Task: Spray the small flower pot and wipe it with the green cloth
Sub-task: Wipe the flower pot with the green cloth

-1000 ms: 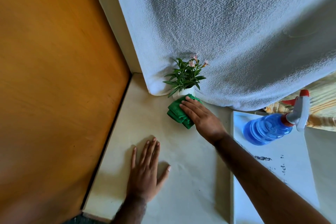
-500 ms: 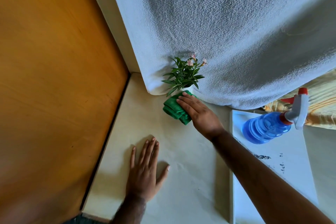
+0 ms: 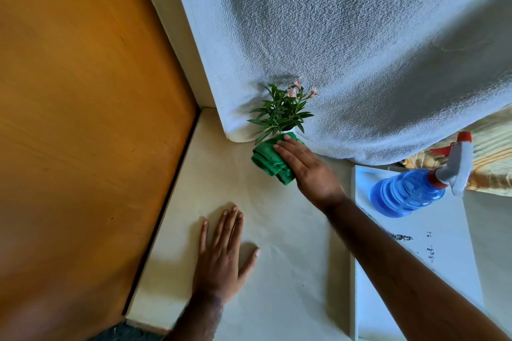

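Note:
A small white flower pot point(image 3: 291, 130) with green leaves and pink blossoms stands against a white textured bedspread; only a sliver of its rim shows. The folded green cloth point(image 3: 270, 159) covers the pot's front. My right hand point(image 3: 307, 170) lies flat on the cloth and presses it against the pot. My left hand point(image 3: 221, 256) rests palm down on the cream surface, fingers spread, holding nothing. The blue spray bottle point(image 3: 407, 192) with a grey and red trigger lies on its side at the right, apart from both hands.
An orange wooden panel point(image 3: 83, 119) fills the left side. The white bedspread point(image 3: 360, 50) hangs over the back. A white board point(image 3: 432, 257) with dark marks lies under the spray bottle at the right. A yellow patterned fabric point(image 3: 493, 171) shows at the far right.
My right hand and the green cloth have shifted a little up and left along the pot. The left hand and the spray bottle have stayed in place.

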Demonstrator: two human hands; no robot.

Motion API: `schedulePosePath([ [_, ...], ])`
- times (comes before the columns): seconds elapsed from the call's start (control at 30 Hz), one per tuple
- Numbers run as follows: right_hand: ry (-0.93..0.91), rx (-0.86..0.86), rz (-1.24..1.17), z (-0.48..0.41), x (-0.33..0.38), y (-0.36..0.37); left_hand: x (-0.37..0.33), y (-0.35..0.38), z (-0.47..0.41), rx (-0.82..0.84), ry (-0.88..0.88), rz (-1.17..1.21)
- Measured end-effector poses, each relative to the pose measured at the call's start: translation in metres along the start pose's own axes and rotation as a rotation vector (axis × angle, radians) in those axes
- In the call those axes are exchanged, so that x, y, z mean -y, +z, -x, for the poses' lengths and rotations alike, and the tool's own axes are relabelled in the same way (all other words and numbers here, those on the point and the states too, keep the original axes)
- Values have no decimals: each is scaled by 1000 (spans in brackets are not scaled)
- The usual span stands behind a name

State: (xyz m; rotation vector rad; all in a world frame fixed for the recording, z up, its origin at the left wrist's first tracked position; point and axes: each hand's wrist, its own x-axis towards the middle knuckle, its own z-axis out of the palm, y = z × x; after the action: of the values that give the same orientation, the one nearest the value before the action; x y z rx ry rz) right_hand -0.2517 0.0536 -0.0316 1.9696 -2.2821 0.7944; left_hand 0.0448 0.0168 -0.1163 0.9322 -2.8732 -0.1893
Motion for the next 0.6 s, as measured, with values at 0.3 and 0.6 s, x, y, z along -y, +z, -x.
schedulePosePath([
  [0.3,53,45,-33,14,0,5,2,4,0,4,1,7],
  [0.6,-38,47,12,3,-6,2,0,0,0,23,-12,-8],
])
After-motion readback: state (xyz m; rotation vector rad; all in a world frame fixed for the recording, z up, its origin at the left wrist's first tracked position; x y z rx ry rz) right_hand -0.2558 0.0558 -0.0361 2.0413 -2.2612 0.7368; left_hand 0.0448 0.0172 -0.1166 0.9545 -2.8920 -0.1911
